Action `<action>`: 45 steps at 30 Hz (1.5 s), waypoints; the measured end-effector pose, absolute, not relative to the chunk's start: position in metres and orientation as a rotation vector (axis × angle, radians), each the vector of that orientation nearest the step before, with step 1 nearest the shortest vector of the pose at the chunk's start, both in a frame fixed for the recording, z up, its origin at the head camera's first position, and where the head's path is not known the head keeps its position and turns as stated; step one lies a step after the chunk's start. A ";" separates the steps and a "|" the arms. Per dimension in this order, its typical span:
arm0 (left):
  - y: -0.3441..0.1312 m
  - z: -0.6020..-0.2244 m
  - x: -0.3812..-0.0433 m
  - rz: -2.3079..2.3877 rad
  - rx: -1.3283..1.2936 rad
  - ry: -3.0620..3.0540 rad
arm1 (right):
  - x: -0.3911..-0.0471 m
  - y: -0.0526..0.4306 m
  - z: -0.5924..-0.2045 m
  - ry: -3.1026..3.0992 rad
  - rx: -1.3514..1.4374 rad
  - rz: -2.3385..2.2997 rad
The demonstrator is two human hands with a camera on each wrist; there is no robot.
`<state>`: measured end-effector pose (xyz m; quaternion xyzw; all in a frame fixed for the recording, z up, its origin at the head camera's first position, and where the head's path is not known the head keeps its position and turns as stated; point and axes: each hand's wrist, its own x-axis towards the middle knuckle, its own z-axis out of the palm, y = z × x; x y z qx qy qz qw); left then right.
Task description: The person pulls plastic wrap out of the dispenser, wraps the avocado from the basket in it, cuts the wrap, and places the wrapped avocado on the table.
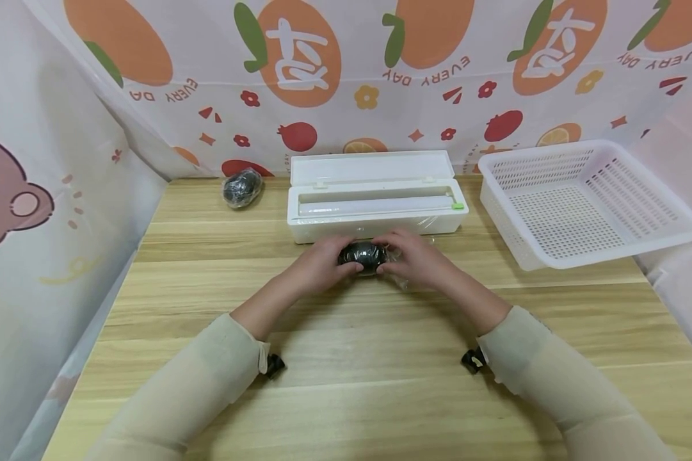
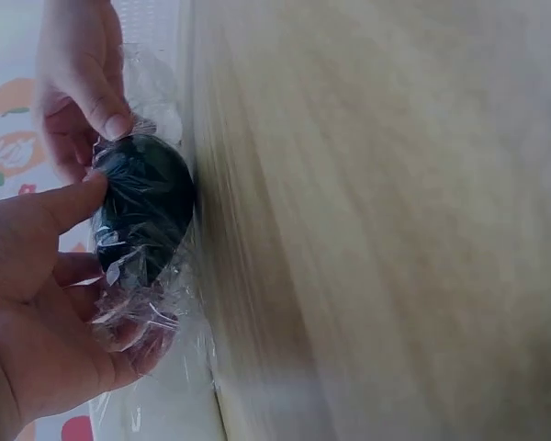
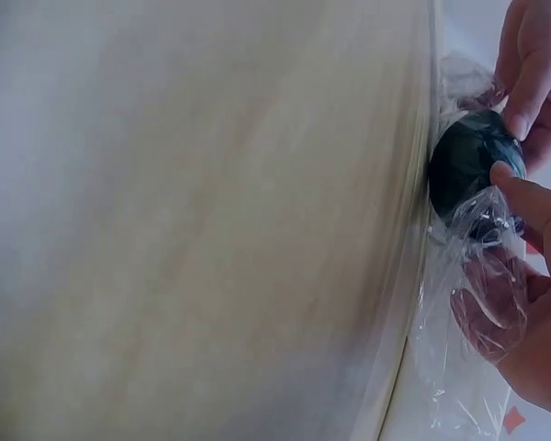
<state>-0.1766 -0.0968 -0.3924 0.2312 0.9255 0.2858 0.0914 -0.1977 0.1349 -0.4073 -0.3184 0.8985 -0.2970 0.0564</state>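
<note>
A dark oval fruit [image 1: 367,255], shaped like an avocado, lies on the table under clear cling film [image 3: 482,211]. My left hand [image 1: 324,266] holds its left end, thumb on the near side and the other fingers behind. From the opposite end my right hand [image 1: 417,261] grips it, thumb and fingertips against the wrapped skin. In the left wrist view the fruit [image 2: 147,197] sits between both thumbs, and loose film bunches around my left fingers. The right wrist view has crumpled film draped over my right fingers.
Just behind my hands stands a white cling film box [image 1: 374,229], lid raised, a roll [image 1: 374,206] inside and a green slider [image 1: 458,206] at its right. Another film-wrapped dark fruit [image 1: 242,188] lies back left. A white plastic basket [image 1: 628,251] occupies the back right.
</note>
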 end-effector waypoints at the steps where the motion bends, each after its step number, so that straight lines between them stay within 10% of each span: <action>1: -0.098 -0.392 -0.176 0.868 0.682 2.749 | -0.199 0.135 -0.407 2.713 -0.965 -0.904; 36: -0.088 -0.395 -0.177 0.578 0.807 3.086 | -0.165 0.118 -0.387 3.055 -1.288 -0.752; 45: -0.092 -0.396 -0.179 0.686 0.833 3.064 | -0.172 0.108 -0.395 2.949 -0.850 -0.931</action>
